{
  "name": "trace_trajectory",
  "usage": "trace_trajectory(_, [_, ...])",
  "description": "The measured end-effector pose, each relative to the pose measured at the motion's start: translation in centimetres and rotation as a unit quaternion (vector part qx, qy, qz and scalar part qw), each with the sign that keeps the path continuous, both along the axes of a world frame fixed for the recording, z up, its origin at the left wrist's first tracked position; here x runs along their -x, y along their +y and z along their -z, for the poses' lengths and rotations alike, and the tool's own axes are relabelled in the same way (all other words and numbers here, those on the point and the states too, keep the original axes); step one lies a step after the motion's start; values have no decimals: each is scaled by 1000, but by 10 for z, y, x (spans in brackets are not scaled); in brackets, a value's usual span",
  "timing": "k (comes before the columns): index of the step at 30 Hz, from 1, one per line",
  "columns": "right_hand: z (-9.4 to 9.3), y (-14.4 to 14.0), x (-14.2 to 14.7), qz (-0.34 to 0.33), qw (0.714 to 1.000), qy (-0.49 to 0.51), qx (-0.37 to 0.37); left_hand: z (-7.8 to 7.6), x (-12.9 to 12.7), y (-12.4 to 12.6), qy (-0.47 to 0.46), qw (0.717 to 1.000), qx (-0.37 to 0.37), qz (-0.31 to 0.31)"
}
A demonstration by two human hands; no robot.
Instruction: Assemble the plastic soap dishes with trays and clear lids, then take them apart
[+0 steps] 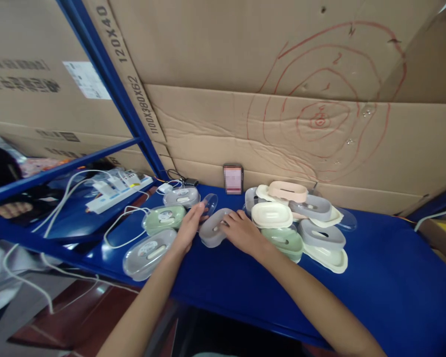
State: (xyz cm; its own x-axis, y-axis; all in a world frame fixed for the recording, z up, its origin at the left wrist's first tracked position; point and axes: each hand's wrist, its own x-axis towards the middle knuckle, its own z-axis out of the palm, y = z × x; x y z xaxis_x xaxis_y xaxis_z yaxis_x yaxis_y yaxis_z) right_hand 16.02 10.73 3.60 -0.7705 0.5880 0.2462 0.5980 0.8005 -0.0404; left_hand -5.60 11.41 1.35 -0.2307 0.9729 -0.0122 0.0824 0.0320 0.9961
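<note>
Up top, the slanted cardboard strip [113, 37] reads "120X40", and lower down "1100X390X62". Red pen on the big cardboard sheet [319, 119] shows a "2" inside the rings. Left box print is too blurred.

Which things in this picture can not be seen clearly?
- Head view: the front of the small upright device by the cardboard wall is blurred; nothing reads.
- The grey soap dish is partly covered by the left hand and right hand; the grip on it cannot be judged.
- The lower dishes in the pile are hidden by upper ones.
- The person at the left edge is cut off.
</note>
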Motion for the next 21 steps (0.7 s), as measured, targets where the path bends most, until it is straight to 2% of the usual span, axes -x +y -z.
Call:
trace_trajectory(6, [-4,0,-3,-56,996,-29,65,5,-8,0,10,999,-31,10])
trace_trajectory(11, [-11,-4,2,-45,996,-23,70,1,-6,-12,59,992,-106,-26])
trace_trajectory(15, [-33,-4,-3,10,999,7,35,-5,-10,-45,131,969,-196,-71])
trace_trajectory(17, [-50,0,-16,54,998,28,7,-3,-15,-63,190,954,-224,-66])
trace_trajectory(19, [-67,7,-39,110,993,49,-21,4,-20,-77,288,930,-228,-18])
trace_trajectory(21, [-80,16,-68,174,981,67,-46,12,-24,-86,396,892,-209,61])
